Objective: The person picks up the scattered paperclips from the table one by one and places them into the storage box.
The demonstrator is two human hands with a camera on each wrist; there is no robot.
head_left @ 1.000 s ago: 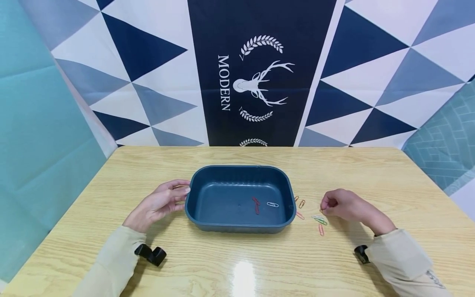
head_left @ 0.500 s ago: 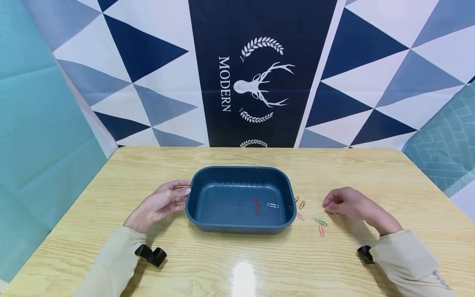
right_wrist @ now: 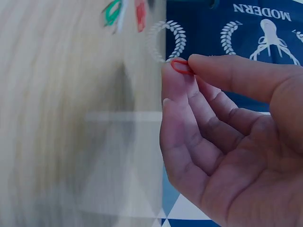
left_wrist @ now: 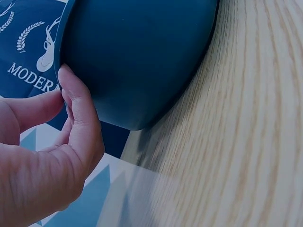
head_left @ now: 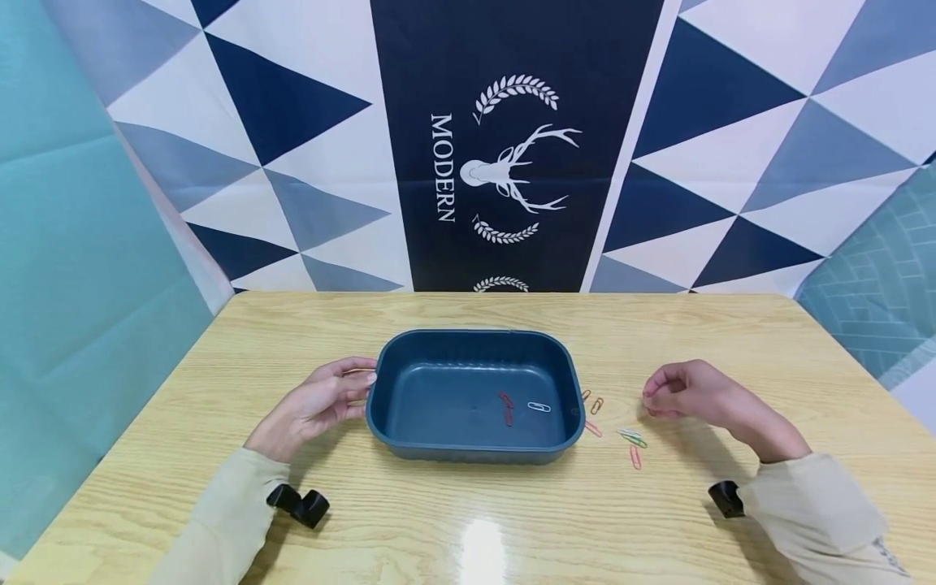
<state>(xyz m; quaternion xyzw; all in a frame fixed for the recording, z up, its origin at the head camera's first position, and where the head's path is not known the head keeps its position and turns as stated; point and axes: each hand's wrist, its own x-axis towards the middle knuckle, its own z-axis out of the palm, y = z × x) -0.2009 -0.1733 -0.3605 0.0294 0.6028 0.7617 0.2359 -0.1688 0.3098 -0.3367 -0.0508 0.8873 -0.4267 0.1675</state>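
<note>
A dark blue rectangular bin [head_left: 468, 455] stands mid-table. My left hand [head_left: 314, 410] grips its left rim, thumb and fingers on either side of the wall, as the left wrist view shows. On the bin floor lie red paper clips [head_left: 507, 409] and a white paper clip [head_left: 539, 407]. Right of the bin, my right hand [head_left: 698, 398] is raised a little off the table. Between its thumb and index finger it pinches a red paper clip [right_wrist: 182, 71], clearest in the right wrist view.
Between bin and right hand lie several loose paper clips: orange-brown [head_left: 597, 405], pink [head_left: 593, 428], green [head_left: 634, 441], and another pink clip [head_left: 635, 458]. A patterned cloth [head_left: 512, 146] hangs behind the wooden table [head_left: 395, 528].
My right hand has moved up and to the right, away from the loose clips, carrying the red paper clip. The left hand keeps its hold on the bin.
</note>
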